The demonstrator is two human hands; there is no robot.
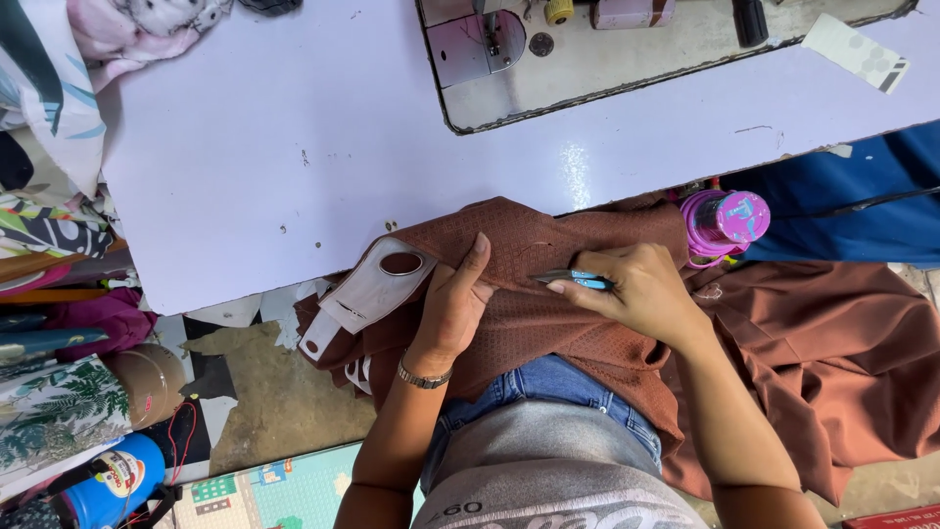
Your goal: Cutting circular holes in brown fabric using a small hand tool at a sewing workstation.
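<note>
A brown textured garment (pixel 578 323) lies over my lap and the front edge of the white sewing table (pixel 294 137). My left hand (pixel 455 299) presses flat on the fabric, thumb up along a fold, a bracelet on the wrist. My right hand (pixel 636 289) grips a small blue-handled thread snipper (pixel 573 280), its metal tip pointing left at a seam between my two hands. A pale grey interfacing piece with an oval hole (pixel 377 284) hangs off the garment just left of my left hand.
The sewing machine base (pixel 587 59) sits recessed at the table's back. A pink bottle (pixel 725 223) stands right of the garment, with more brown cloth (pixel 832 362) and blue fabric (pixel 862 206) beyond. Patterned fabrics (pixel 49 147) pile at left; a blue bottle (pixel 108 485) lies below.
</note>
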